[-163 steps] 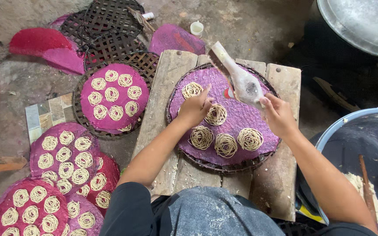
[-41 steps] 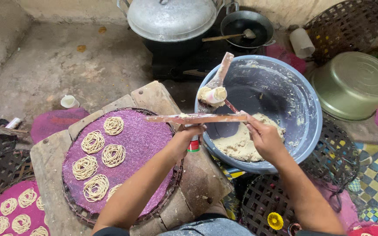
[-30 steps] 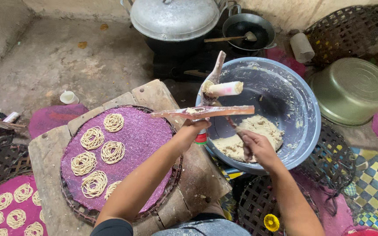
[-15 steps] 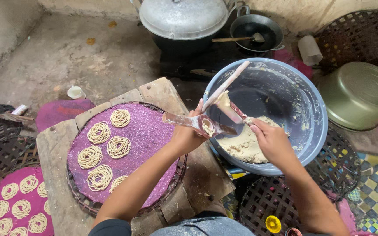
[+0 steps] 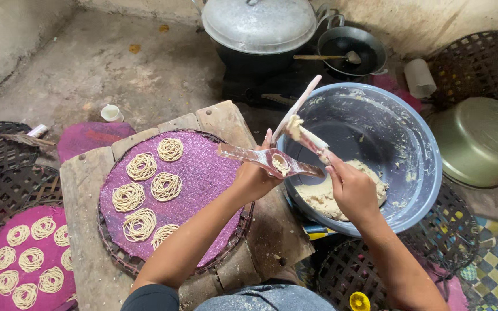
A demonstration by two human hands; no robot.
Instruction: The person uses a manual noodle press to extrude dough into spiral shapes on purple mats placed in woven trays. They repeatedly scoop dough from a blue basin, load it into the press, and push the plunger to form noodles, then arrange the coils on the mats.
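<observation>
Two hands at work over the basin (image 5: 410, 144): my left hand (image 5: 255, 175) clamps the stiff press (image 5: 269, 161) mid-body while my right hand (image 5: 350, 187) pinches its plunger (image 5: 309, 138), smeared with soft, sticky dough (image 5: 324, 196).

The left hand (image 5: 253, 175) no longer rests on the round purple cloth-covered woven tray (image 5: 203, 173) beside the noodle coils; it now grips the hinged wooden dough press (image 5: 278, 161) over the rim of the big blue plastic basin (image 5: 416, 150) on the right. The right hand (image 5: 351, 193), earlier down in the pale dough (image 5: 324, 198), now holds the press's dough-smeared upper arm, raised open above the cup
</observation>
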